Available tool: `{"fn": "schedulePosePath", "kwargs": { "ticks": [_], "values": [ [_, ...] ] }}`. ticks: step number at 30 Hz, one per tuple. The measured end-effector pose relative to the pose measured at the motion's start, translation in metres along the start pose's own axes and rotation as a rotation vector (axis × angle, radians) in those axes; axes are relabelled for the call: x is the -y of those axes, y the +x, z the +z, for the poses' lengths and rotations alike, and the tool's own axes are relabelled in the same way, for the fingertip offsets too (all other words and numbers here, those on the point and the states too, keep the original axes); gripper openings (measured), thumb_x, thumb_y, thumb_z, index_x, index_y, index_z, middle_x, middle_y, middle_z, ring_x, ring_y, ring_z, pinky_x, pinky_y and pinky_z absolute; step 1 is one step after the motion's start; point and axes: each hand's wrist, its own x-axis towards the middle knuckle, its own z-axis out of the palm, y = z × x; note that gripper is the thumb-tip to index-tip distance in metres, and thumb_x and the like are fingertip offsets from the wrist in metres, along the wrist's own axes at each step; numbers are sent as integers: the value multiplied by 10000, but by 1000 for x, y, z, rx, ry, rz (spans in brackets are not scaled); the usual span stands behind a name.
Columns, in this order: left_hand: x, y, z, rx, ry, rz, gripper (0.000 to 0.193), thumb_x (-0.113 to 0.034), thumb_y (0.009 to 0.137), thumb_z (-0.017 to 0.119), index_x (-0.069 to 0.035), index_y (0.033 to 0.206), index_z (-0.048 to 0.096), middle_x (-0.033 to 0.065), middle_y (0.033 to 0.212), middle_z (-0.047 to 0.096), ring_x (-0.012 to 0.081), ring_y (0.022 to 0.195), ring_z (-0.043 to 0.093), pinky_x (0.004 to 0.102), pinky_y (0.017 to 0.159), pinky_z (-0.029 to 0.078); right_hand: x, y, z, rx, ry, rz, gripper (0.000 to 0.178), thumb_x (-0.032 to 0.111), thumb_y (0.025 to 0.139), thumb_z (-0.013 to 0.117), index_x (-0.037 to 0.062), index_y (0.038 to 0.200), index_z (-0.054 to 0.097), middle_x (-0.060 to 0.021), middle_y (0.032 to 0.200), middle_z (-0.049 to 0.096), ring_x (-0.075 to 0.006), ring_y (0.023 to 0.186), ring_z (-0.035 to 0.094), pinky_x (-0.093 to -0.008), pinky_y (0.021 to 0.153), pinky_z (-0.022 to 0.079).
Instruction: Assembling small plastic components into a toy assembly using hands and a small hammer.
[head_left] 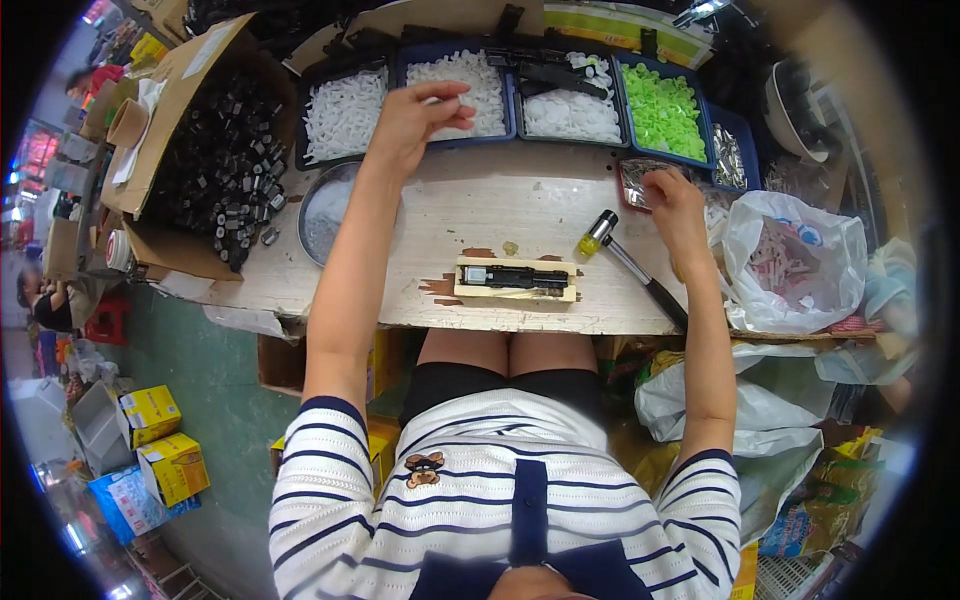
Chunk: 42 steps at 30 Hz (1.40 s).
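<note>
My left hand (pixel 418 118) is raised over a blue bin of small off-white plastic parts (pixel 468 68). Its thumb and fingers are pinched together, and anything between them is too small to name. At the right, my right hand (pixel 676 205) dips its closed fingertips into a small red tray of shiny metal pieces (pixel 636 172); what they grip is hidden. Between my forearms, near the table's front edge, a cream block-shaped holder (pixel 482 292) carries a long black part (pixel 525 277) with a silvery left end. A small hammer (pixel 640 268) with a yellow face lies right of it.
Bins of white pieces (pixel 345 112), white caps (pixel 570 118) and bright green pieces (pixel 662 112) line the back. A cardboard box (pixel 180 110) of black parts stands left, beside a round metal pan (pixel 322 215). At the right sits a plastic bag (pixel 795 265) of pinkish pieces.
</note>
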Motion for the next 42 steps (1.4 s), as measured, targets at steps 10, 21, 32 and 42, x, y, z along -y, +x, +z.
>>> {"fn": "schedulePosePath", "kwargs": {
  "ticks": [10,21,32,42],
  "values": [
    [46,-140,47,142,-578,-141,168,51,797,597,36,964,597,143,870,633,245,797,656,334,715,561,115,-34,30,198,847,-14,108,-64,763,613,-24,863,623,-36,850,564,-88,762,531,-199,658,424],
    [53,-163,54,110,-505,-149,189,20,816,595,28,1005,597,133,877,640,215,789,655,310,714,559,131,-47,51,135,901,-45,95,-18,735,649,2,827,637,-36,753,559,-91,636,519,-216,573,417],
    [57,-168,57,25,-352,-56,248,21,818,588,34,1065,572,136,894,634,202,761,644,306,672,559,140,-47,62,119,755,-122,121,-46,739,638,-2,851,626,-69,755,576,-129,645,562,-247,554,447],
    [61,-171,58,-20,-470,-36,238,3,840,576,29,1076,573,102,806,621,171,688,640,279,608,562,136,-53,67,110,735,-221,99,-55,764,614,-8,841,573,-90,820,561,-177,707,573,-259,601,463]
  ]
}}
